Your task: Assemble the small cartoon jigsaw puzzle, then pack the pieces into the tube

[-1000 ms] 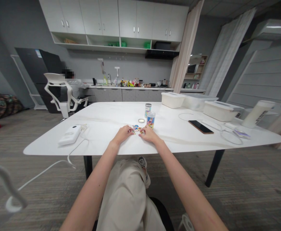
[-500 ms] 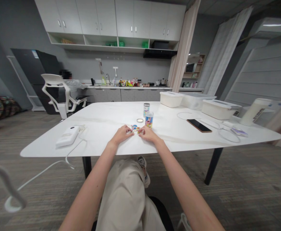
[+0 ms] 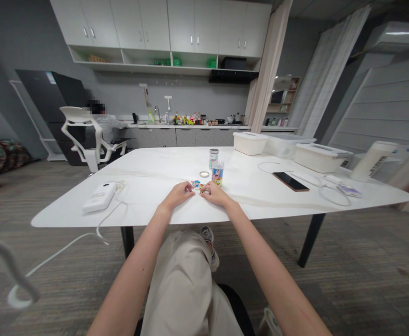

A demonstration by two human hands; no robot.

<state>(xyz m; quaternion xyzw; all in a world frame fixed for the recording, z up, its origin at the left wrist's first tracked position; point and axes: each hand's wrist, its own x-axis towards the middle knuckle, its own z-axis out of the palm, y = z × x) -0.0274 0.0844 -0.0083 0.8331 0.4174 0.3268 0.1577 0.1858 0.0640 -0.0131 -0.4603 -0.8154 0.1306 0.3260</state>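
Observation:
On the white table (image 3: 155,163), a small pile of flat, many-coloured pieces (image 3: 196,185) lies between my hands, too small to name surely. My left hand (image 3: 179,193) rests at the pile's left side, its fingers curled with the tips together; whatever they hold is hidden. From the right, my right hand (image 3: 215,193) bends its thumb and fingers in a pinch at the pile's near edge, with a small yellowish piece at the tips. Just beyond it stands a clear can with a cartoon print (image 3: 217,172). A second printed can (image 3: 213,157) is behind, and a round lid (image 3: 204,174) lies beside them.
A white power bank or box (image 3: 100,197) with cables lies on the left. To the right are a phone (image 3: 290,181), a white cable, lidded white boxes (image 3: 249,143) and a tilted-looking white tumbler (image 3: 374,161). Another person (image 3: 102,123) sits at the far counter.
My hands stay at the pile with only slight finger movement. The whole view has shifted a little; cans, lid and other objects keep their places on the table.

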